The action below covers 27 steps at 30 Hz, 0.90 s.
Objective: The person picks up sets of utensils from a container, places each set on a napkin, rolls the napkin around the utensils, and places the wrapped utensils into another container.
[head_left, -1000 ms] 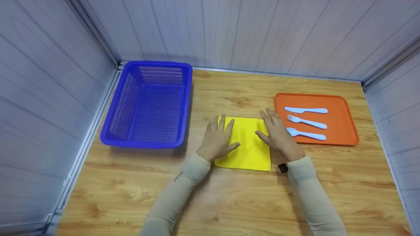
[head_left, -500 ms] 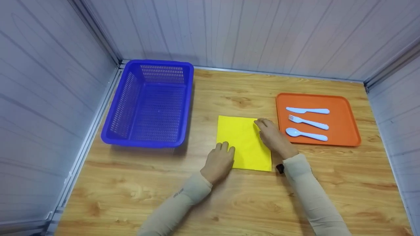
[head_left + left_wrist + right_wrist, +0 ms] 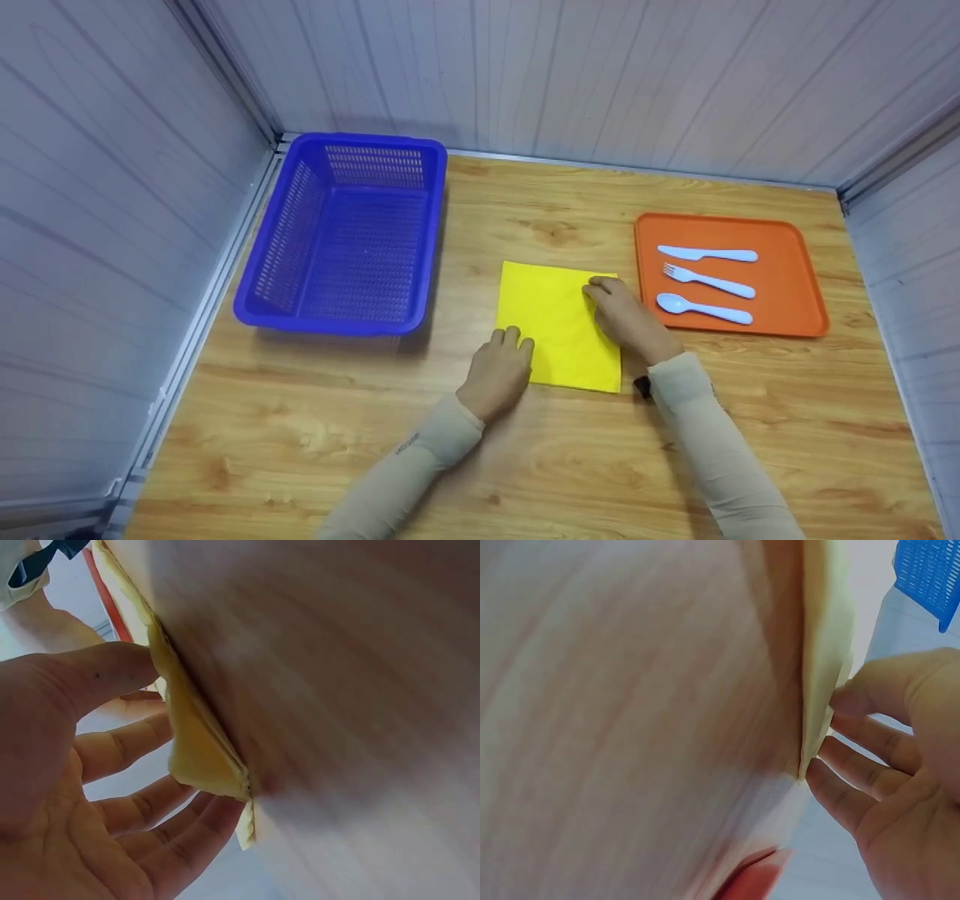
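Observation:
A folded yellow cloth (image 3: 555,330) lies on the wooden table between both hands. At its near left corner, my left hand (image 3: 495,379) bends its fingers over the edge. The left wrist view shows that corner of the cloth (image 3: 202,754) raised and pinched between thumb and fingers. My right hand (image 3: 628,319) is at the far right corner with bent fingers. In the right wrist view, thumb and fingertips pinch the edge of the cloth (image 3: 829,652). The two corners under the hands are partly hidden in the head view.
Right of the cloth, an orange tray (image 3: 787,277) carries a white knife (image 3: 709,254), fork (image 3: 709,280) and spoon (image 3: 705,308). A blue slotted basket (image 3: 244,307) stands at the back left. Pale panel walls (image 3: 600,82) enclose the table on three sides.
My left hand has drawn back from the cloth's middle to its near left corner. The right hand's spread fingers have curled in at the far right corner. Both now pinch the cloth.

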Available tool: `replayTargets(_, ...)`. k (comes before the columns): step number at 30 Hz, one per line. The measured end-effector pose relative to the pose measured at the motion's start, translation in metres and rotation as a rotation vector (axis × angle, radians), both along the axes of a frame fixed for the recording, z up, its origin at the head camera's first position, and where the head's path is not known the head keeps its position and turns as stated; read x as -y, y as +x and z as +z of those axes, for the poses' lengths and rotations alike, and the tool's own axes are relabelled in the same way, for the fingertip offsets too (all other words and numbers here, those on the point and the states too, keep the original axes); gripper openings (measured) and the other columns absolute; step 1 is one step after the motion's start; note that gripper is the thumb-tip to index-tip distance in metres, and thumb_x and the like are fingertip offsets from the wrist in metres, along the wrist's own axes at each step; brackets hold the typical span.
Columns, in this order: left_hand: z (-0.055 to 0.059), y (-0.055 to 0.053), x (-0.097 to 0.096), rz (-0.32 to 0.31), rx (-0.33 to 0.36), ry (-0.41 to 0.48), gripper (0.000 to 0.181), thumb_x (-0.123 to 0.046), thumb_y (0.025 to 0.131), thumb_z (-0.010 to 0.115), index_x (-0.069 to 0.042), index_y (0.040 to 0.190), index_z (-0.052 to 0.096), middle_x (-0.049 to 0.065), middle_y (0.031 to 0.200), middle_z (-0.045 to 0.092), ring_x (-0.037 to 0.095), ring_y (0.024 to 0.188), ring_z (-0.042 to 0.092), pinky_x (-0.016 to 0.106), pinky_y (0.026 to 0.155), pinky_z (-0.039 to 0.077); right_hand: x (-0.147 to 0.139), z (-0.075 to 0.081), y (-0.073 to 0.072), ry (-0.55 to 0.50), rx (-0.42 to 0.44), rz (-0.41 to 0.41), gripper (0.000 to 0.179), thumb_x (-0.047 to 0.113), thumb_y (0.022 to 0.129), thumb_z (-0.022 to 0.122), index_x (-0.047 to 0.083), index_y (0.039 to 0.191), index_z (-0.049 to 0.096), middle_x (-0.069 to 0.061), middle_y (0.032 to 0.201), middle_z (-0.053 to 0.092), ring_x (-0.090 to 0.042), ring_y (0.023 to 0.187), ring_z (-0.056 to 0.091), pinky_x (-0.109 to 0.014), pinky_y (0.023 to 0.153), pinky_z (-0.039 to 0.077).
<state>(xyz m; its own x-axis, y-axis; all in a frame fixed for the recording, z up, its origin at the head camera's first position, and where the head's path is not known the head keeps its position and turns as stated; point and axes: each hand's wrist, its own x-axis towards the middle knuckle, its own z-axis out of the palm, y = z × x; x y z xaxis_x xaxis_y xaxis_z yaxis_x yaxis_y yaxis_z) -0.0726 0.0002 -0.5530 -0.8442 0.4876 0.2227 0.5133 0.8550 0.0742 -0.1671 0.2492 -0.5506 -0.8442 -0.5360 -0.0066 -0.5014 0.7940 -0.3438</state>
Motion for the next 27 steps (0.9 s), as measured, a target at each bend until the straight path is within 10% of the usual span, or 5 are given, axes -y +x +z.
replayTargets(18,0.016,-0.046,0.011,0.095,0.295,-0.047,0.019,0.005,0.092,0.058,0.000,0.108,0.067,0.020,0.108,0.057,0.033,0.091,0.057,0.036,0.060,0.057,0.000,0.007,0.011,0.090,0.081,-0.139,0.044,0.016,0.097,0.064,-0.005,0.135,0.056,-0.027,0.133,0.049,-0.042,0.122,0.047,-0.053,0.102,0.044)
replayTargets(27,0.018,-0.066,0.008,0.152,0.389,0.001,0.028,-0.017,0.096,0.063,0.003,0.116,0.064,0.019,0.112,0.055,0.033,0.096,0.055,0.038,0.065,0.058,0.001,0.007,0.017,0.097,0.067,-0.166,0.043,0.021,0.097,0.065,-0.006,0.129,0.059,-0.025,0.124,0.051,-0.040,0.113,0.050,-0.050,0.094,0.049)
